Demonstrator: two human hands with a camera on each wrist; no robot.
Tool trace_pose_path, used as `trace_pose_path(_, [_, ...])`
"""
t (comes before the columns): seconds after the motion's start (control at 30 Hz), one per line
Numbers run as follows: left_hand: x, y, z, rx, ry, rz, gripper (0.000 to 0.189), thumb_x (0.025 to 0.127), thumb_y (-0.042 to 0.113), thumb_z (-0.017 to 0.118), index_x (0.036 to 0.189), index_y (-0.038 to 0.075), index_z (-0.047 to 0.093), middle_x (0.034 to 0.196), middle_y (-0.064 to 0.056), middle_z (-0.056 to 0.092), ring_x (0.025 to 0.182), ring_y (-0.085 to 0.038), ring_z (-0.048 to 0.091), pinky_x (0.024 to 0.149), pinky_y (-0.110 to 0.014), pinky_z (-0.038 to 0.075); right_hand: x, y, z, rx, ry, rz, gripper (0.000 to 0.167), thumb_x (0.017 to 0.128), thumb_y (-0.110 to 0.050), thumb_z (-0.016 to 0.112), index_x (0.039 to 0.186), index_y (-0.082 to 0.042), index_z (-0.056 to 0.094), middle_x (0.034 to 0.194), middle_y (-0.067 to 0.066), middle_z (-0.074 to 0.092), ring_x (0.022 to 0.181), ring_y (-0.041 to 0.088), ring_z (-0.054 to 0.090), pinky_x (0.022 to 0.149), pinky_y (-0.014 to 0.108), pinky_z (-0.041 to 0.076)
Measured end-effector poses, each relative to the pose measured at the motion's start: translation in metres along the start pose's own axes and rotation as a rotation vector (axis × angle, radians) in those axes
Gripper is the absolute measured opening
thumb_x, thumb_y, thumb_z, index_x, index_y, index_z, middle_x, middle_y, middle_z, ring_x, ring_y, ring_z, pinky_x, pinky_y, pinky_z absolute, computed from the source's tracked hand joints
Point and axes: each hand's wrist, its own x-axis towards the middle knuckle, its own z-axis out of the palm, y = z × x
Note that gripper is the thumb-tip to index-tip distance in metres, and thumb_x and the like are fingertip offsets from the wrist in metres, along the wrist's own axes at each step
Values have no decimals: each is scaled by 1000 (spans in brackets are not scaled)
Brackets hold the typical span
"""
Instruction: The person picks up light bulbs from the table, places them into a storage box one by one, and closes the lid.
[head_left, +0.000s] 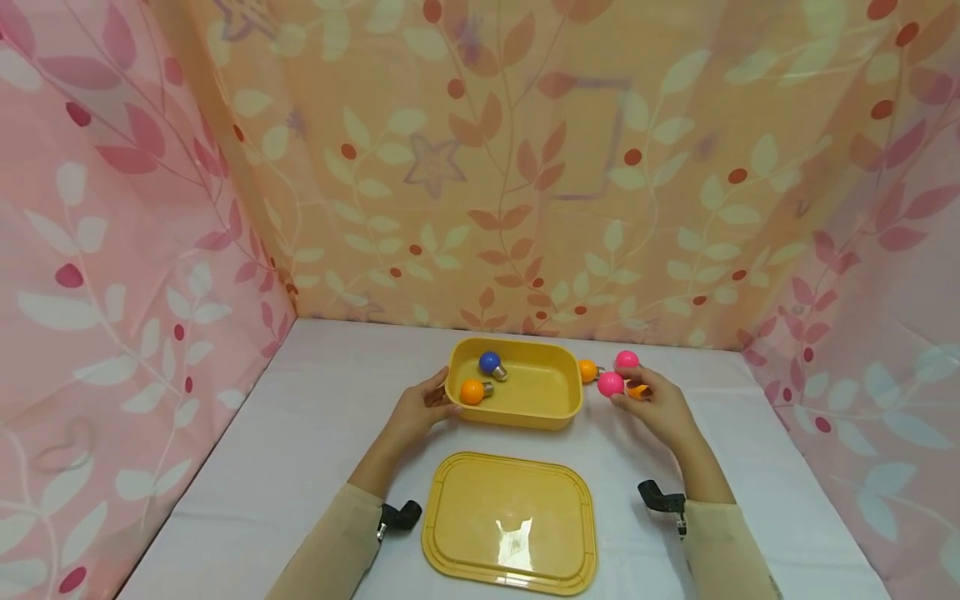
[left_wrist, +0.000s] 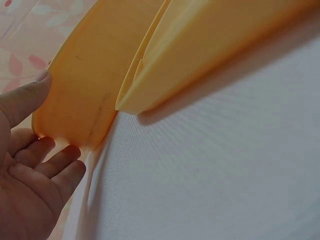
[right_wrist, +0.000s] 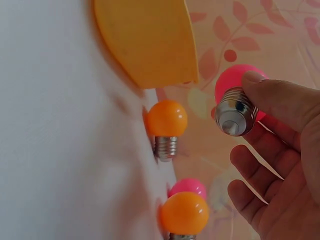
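My right hand (head_left: 660, 408) pinches a pink light bulb (head_left: 611, 384) between thumb and fingers, raised off the table. Its metal screw base (right_wrist: 233, 117) faces the right wrist camera. At the left end of a yellow plastic box (head_left: 532, 421), my left hand (head_left: 416, 414) holds the wall, thumb and fingers spread across that end. Inside the box lie a blue bulb (head_left: 490, 362) and an orange bulb (head_left: 472, 392). Just right of the box rests another orange bulb (right_wrist: 167, 118). Near my right hand are a second pink bulb (head_left: 627, 359) and a partly hidden orange bulb (right_wrist: 185, 214).
A yellow lid (head_left: 510, 521) lies flat on the white table (head_left: 300, 433), in front of the box and between the forearms. Patterned curtains (head_left: 487, 167) enclose the table at the back and both sides. Black wrist cameras (head_left: 662, 497) sit on the sleeves.
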Motion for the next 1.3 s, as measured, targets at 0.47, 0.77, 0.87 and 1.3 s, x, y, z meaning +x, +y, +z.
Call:
trace_pose_path(0.47, [1, 0, 0, 12, 9, -18, 84, 88, 16, 83, 159, 23, 40, 159, -4, 46, 139, -22, 54, 104, -31, 53, 28, -41, -4, -33, -57, -165, 53, 86, -40, 83, 131, -18, 66, 125, 8, 67, 118, 34, 57, 105, 59, 48])
trace_pose_path(0.77, [0, -1, 1, 22, 12, -26, 85, 86, 21, 84, 159, 25, 40, 159, -6, 46, 138, -23, 54, 103, -32, 54, 53, -72, -5, -65, -150, -265, 48, 87, -34, 83, 130, -19, 68, 122, 5, 66, 117, 31, 55, 102, 55, 46])
trace_pose_path(0.87, [0, 0, 1, 19, 8, -18, 85, 87, 22, 84, 159, 25, 39, 159, -6, 46, 139, -23, 54, 103, -31, 53, 60, -80, -2, -78, -194, -247, 49, 87, -38, 83, 131, -23, 67, 123, 4, 65, 118, 32, 55, 104, 58, 47])
trace_pose_path(1.3, [1, 0, 4, 19, 0, 5, 86, 87, 24, 84, 159, 22, 38, 160, -7, 44, 139, -25, 53, 104, -32, 53, 92, -109, 25, -83, -368, -299, 47, 85, -32, 85, 129, -26, 70, 128, 0, 67, 122, 29, 56, 108, 56, 45])
